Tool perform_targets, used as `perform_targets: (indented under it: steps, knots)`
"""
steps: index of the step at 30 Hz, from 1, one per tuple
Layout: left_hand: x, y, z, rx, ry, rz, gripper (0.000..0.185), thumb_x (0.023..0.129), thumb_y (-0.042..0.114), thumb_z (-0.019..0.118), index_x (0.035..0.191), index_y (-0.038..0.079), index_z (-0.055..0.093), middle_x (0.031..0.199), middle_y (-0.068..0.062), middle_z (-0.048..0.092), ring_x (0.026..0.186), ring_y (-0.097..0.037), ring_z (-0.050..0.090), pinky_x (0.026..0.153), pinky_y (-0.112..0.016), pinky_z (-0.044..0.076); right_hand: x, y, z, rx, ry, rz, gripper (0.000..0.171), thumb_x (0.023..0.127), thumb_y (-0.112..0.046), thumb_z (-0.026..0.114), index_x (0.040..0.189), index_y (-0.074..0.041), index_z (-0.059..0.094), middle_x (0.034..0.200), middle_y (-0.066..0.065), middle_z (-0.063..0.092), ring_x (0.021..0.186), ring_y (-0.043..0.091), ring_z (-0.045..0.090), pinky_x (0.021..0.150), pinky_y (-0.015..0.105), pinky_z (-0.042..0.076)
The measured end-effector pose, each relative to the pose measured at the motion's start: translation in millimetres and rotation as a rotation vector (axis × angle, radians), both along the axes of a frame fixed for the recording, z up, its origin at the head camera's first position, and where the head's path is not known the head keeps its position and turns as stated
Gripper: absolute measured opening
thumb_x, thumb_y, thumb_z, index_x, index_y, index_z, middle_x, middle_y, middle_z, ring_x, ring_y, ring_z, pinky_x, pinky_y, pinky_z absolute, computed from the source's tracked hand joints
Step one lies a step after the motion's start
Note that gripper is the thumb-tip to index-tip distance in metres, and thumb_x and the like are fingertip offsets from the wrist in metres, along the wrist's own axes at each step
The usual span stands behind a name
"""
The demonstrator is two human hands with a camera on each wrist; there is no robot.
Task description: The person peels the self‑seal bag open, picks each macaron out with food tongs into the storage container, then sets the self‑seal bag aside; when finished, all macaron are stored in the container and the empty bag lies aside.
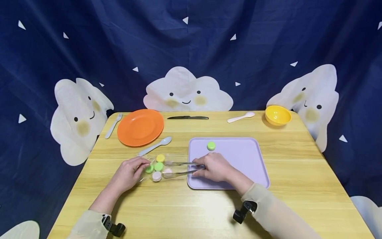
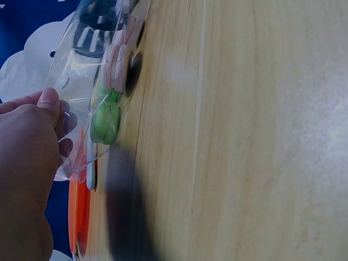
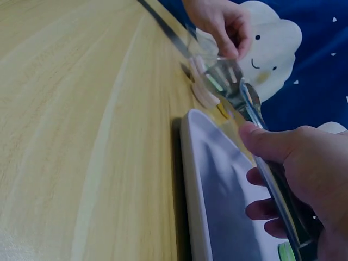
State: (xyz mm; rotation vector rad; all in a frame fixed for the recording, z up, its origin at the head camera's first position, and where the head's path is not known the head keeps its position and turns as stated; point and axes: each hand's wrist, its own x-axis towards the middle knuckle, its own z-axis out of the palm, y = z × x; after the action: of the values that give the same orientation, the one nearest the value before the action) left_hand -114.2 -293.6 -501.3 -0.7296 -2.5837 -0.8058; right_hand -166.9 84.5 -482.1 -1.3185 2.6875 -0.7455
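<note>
My left hand (image 1: 128, 174) pinches the end of a clear plastic pack (image 2: 79, 103) between thumb and fingers. Inside the pack lie several macarons: a yellow macaron (image 1: 160, 158), a green one near its middle, another green macaron (image 2: 106, 122) close to the left fingertips, a pale lilac macaron (image 1: 156, 176) and a pink one partly hidden by the tongs. In my right hand (image 1: 216, 167) is a pair of metal tongs (image 3: 272, 182), pointing left, arms spread, with slotted ends at the pack's opening beside the macarons. A single green macaron (image 1: 211, 145) sits on the lilac tray (image 1: 241, 166).
Behind the pack lie a light blue spoon (image 1: 155, 146), an orange plate (image 1: 140, 127) and a light blue fork (image 1: 114, 126). A dark knife (image 1: 188, 117), a pale pink spoon (image 1: 241, 117) and a yellow bowl (image 1: 278, 115) line the table's far edge.
</note>
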Motion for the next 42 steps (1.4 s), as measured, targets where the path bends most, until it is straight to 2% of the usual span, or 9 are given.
perform_targets:
  steps: [6,10,13,18,23,29,35,42]
  knots:
    - [-0.5,2.0,-0.7,-0.001,0.0,-0.006,0.021,0.089,-0.003,0.083,0.102,0.012,0.079,0.103,0.005,0.076,0.093,-0.013,0.073,0.085,-0.017,0.055,2.4,-2.4,-0.4,0.075,0.029,-0.003,0.036,0.093,-0.047,0.081,0.116,-0.018,0.08,0.085,-0.014,0.074,0.072,0.005,0.064,0.061,0.034,0.053]
    - [-0.2,2.8,-1.4,0.0,0.001,-0.008,0.021,0.088,-0.004,0.083,0.102,0.011,0.079,0.103,0.004,0.077,0.093,-0.014,0.074,0.084,-0.018,0.056,3.1,-3.1,-0.8,0.074,0.034,0.004,0.027,0.094,-0.045,0.081,0.108,-0.022,0.08,0.073,-0.019,0.064,0.062,0.004,0.055,0.054,0.032,0.047]
    - [0.5,2.9,-2.0,0.001,-0.003,-0.008,0.02,0.088,-0.004,0.083,0.102,0.01,0.079,0.103,0.004,0.077,0.093,-0.014,0.074,0.084,-0.018,0.056,3.4,-2.9,-0.7,0.064,0.026,0.007,0.025,0.094,-0.044,0.081,0.105,-0.022,0.08,0.07,-0.021,0.061,0.059,0.003,0.051,0.051,0.029,0.043]
    - [1.7,2.3,-2.5,-0.003,-0.013,0.002,0.02,0.088,-0.004,0.083,0.102,0.01,0.079,0.103,0.004,0.077,0.093,-0.015,0.074,0.084,-0.02,0.057,2.5,4.7,4.8,0.04,0.022,-0.009,0.031,0.093,-0.041,0.083,0.113,-0.018,0.081,0.08,-0.014,0.072,0.059,0.003,0.051,0.054,0.031,0.047]
    - [2.0,1.5,-2.5,-0.007,-0.014,0.013,0.021,0.089,-0.004,0.083,0.103,0.01,0.079,0.104,0.004,0.076,0.094,-0.015,0.074,0.084,-0.021,0.057,-1.4,25.1,13.8,0.038,0.061,-0.052,0.033,0.094,-0.039,0.083,0.117,-0.015,0.081,0.097,-0.005,0.079,0.062,0.004,0.056,0.062,0.04,0.055]
    - [2.4,0.4,-3.9,-0.003,-0.011,0.009,0.022,0.088,-0.005,0.084,0.102,0.01,0.079,0.103,0.004,0.077,0.093,-0.015,0.074,0.085,-0.017,0.056,-3.9,56.3,25.2,0.034,0.074,-0.138,0.036,0.093,-0.04,0.083,0.119,-0.015,0.081,0.095,-0.006,0.079,0.062,0.006,0.055,0.059,0.037,0.052]
    - [1.9,1.2,-2.8,-0.002,-0.012,0.01,0.022,0.088,-0.005,0.083,0.102,0.011,0.079,0.103,0.005,0.076,0.094,-0.015,0.074,0.087,-0.016,0.055,-10.1,91.4,34.0,-0.024,0.16,-0.208,0.035,0.089,-0.036,0.088,0.118,-0.016,0.082,0.102,-0.001,0.08,0.069,0.01,0.067,0.06,0.041,0.055]
    - [0.6,2.7,-1.2,-0.008,-0.009,0.009,0.023,0.087,-0.006,0.084,0.102,0.01,0.079,0.102,0.005,0.076,0.093,-0.015,0.074,0.086,-0.015,0.055,-21.2,136.0,40.7,-0.047,0.136,-0.251,0.033,0.091,-0.029,0.087,0.118,-0.011,0.08,0.099,0.004,0.079,0.076,0.018,0.073,0.065,0.044,0.057]
